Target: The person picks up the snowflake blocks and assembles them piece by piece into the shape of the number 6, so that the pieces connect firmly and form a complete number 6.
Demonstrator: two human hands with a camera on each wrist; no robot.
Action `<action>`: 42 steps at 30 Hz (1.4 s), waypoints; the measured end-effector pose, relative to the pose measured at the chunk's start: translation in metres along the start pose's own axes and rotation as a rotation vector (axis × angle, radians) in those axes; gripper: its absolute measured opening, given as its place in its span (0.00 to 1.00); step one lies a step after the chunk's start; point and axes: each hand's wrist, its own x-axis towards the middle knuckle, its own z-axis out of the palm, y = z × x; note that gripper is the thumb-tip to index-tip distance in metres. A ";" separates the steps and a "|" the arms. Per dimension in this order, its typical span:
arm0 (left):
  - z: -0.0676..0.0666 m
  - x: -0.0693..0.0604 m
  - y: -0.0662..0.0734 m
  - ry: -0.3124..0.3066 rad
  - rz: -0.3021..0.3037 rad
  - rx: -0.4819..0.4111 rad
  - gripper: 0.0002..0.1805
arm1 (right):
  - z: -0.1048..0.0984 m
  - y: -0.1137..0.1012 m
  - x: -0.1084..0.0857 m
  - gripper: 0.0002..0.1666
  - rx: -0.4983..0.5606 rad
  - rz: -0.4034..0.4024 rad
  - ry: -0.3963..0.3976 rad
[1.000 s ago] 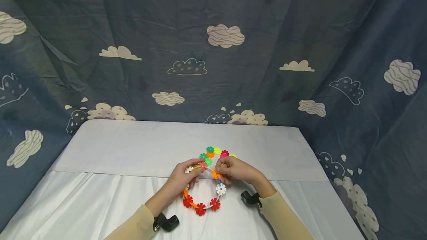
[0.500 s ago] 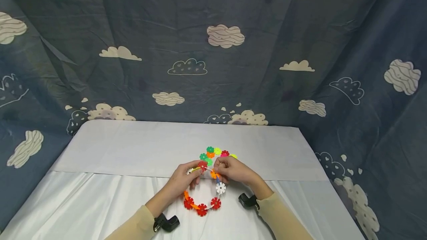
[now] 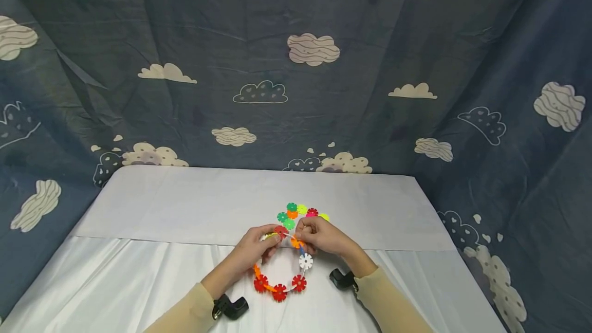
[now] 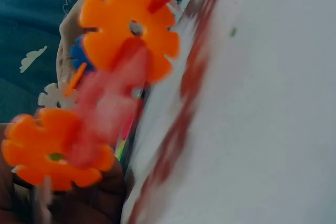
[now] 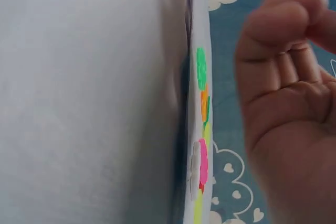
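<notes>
A ring of interlocking flower-shaped plastic discs (image 3: 279, 292), mostly red, orange and white, hangs between both hands above the white table. My left hand (image 3: 252, 245) grips its upper left part, thumb against a red disc (image 3: 280, 232). At the upper right my right hand (image 3: 328, 235) pinches the ring beside an orange disc (image 3: 297, 242), fingertips partly covering it. A white disc (image 3: 306, 261) sits just below. Seen from the left wrist, orange discs (image 4: 128, 27) and blurred red ones fill the near view. In the right wrist view, the right hand (image 5: 294, 93) has curled fingers and a blue disc at its tips.
Loose flower discs (image 3: 292, 207) in green, yellow, orange, red and pink lie on the table (image 3: 185, 199) just beyond the hands. A dark cloud-patterned curtain (image 3: 277, 117) stands behind and at both sides.
The right hand has shifted slightly left, closer to the left hand. The ring's lower part has swung a little; both hands keep their hold.
</notes>
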 end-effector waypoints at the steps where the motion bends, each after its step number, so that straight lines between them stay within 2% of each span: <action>1: 0.000 0.000 0.000 -0.005 0.002 0.001 0.17 | 0.000 0.000 0.000 0.10 0.007 0.003 0.000; 6: 0.000 0.000 0.000 -0.023 0.013 0.026 0.16 | 0.000 -0.004 -0.002 0.09 0.011 0.024 -0.004; 11: -0.003 0.002 0.003 -0.003 0.005 0.053 0.21 | 0.000 -0.005 -0.001 0.09 -0.061 0.004 -0.020; 14: -0.008 0.004 0.007 0.035 0.016 0.028 0.26 | -0.001 -0.007 -0.001 0.11 -0.081 -0.011 -0.005; 18: -0.015 0.006 0.014 0.086 0.034 -0.037 0.29 | -0.005 -0.009 -0.002 0.11 -0.053 -0.006 0.037; 21: -0.021 0.006 0.017 0.163 0.047 -0.056 0.29 | -0.008 -0.009 -0.002 0.10 -0.036 -0.009 0.080; 25: -0.025 0.006 0.015 0.267 0.050 -0.071 0.29 | -0.010 -0.008 -0.002 0.10 -0.029 -0.053 0.162; 28: -0.024 0.009 0.011 0.271 0.031 -0.101 0.29 | -0.012 -0.008 -0.003 0.10 -0.032 -0.069 0.214; 30: -0.023 0.009 0.008 0.263 0.015 -0.110 0.25 | -0.013 -0.008 -0.003 0.10 -0.032 -0.069 0.225; 34: -0.021 0.009 0.005 0.291 0.015 -0.117 0.17 | -0.013 -0.008 -0.003 0.11 -0.033 -0.060 0.163; 38: -0.024 0.010 0.003 0.335 0.020 -0.140 0.15 | -0.011 -0.007 -0.004 0.11 -0.060 -0.032 0.027; 40: -0.026 0.010 0.002 0.330 0.018 -0.153 0.15 | -0.012 -0.006 -0.004 0.12 -0.093 -0.017 -0.036; 42: -0.029 0.010 0.002 0.301 0.018 -0.145 0.16 | -0.016 -0.005 -0.005 0.12 -0.131 -0.003 -0.065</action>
